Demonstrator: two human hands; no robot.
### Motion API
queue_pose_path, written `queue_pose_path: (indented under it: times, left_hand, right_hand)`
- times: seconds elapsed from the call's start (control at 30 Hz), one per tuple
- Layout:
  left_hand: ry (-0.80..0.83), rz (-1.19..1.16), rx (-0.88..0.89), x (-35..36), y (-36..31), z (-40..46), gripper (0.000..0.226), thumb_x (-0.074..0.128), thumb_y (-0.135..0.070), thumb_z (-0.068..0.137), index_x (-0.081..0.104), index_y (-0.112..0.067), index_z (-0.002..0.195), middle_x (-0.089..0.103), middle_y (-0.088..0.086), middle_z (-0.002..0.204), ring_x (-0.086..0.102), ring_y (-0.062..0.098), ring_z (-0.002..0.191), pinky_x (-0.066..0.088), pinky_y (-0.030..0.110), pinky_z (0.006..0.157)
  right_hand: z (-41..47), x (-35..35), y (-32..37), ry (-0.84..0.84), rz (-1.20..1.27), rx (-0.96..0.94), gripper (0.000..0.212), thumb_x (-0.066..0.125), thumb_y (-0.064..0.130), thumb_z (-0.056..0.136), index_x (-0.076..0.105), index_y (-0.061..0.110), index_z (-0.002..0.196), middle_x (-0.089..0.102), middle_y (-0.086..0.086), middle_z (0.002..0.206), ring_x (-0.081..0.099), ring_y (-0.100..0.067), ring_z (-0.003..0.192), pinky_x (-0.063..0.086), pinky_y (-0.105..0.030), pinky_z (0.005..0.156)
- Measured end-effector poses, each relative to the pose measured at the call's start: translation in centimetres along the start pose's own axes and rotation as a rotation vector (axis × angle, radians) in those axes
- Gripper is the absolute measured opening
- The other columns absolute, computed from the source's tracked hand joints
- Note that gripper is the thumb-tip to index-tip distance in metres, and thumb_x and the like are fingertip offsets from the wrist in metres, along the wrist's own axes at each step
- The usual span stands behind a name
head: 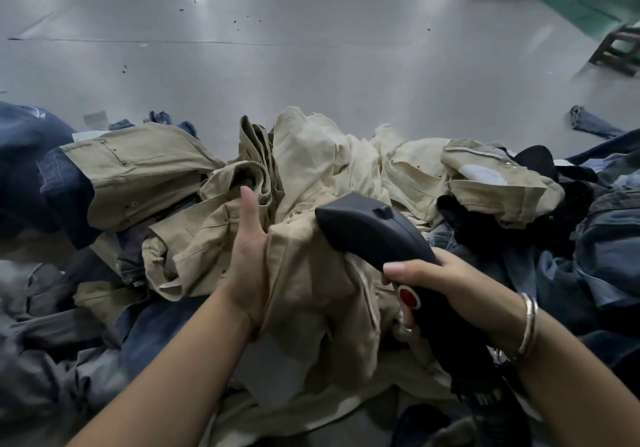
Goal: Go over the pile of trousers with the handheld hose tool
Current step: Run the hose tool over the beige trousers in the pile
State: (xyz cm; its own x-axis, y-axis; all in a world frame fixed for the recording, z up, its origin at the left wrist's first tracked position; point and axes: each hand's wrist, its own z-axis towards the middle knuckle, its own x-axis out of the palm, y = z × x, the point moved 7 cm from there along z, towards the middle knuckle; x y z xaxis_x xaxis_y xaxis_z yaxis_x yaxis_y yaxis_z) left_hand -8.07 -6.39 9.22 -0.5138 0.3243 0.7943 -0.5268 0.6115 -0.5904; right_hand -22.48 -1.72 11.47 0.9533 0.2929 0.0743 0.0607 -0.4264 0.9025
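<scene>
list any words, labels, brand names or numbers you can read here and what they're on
None can be read.
Black hose tool in the right hand: a red round button, no lettering visible.
Beige trousers held by the left hand: no legible tag.
Pale patch on the beige trousers further right: blank or too blurred to tell.

No text, brand or number can be read anywhere; the black handheld hose tool (377, 231) carries only a red round button (408, 297) with no lettering on it, and a pale patch, perhaps a label, on the khaki trousers (485, 172) at the right of the pile is too blurred to make out
</scene>
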Motion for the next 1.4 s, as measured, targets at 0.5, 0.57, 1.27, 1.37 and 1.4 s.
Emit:
queue_pose_path:
  times: [0.5,0.57,1.27,1.37,1.4]
  left_hand:
    - [-0.558,1.100,0.044,-3.3,0.4,-0.2,0.038,0.051,-0.009,0.096,0.052,-0.010,0.133,0.059,0.011,0.127,0.054,0.026,0.121,0.041,0.042,0.107]
    - [-0.484,1.281,0.128,-2.0,-0.2,-0.4,0.041,0.049,-0.006,0.096,0.049,-0.009,0.137,0.055,0.012,0.132,0.047,0.025,0.129,0.034,0.035,0.113]
    - [-0.674,1.956,-0.347,-3.8,-0.1,0.5,0.050,0.042,-0.023,0.097,0.028,-0.014,0.145,0.029,0.011,0.150,0.029,0.023,0.137,0.021,0.024,0.108]
    - [-0.621,2.006,-0.503,-3.7,1.1,0.4,0.047,0.042,-0.023,0.100,0.032,-0.006,0.142,0.034,0.015,0.146,0.034,0.026,0.135,0.025,0.030,0.108]
    - [-0.615,2.032,-0.512,-3.5,1.4,0.5,0.045,0.042,-0.023,0.099,0.036,-0.006,0.141,0.038,0.015,0.145,0.037,0.027,0.134,0.028,0.033,0.108]
  right_hand:
    - [-1.3,-0.6,-0.3,0.054,0.026,-0.039,0.028,0.072,0.040,0.053,0.064,0.014,0.049,0.055,-0.014,0.049,0.054,-0.021,0.040,0.045,-0.025,0.041]
    - [-1.7,-0.2,-1.0,0.096,-0.013,-0.001,0.025,0.074,0.041,0.051,0.065,0.018,0.051,0.054,-0.013,0.050,0.056,-0.021,0.043,0.045,-0.026,0.043]
    - [0.1,2.1,-2.6,0.155,0.166,0.143,0.041,0.074,0.045,0.053,0.063,0.006,0.053,0.056,-0.014,0.046,0.053,-0.023,0.038,0.045,-0.024,0.042]
    - [0.8,0.9,-2.0,0.035,0.233,0.162,0.043,0.073,0.043,0.051,0.060,0.003,0.061,0.053,-0.015,0.047,0.051,-0.025,0.038,0.045,-0.026,0.041]
    - [1.0,0.3,-1.7,-0.002,0.243,0.149,0.044,0.072,0.042,0.053,0.057,0.002,0.066,0.053,-0.015,0.048,0.050,-0.025,0.039,0.045,-0.028,0.041]
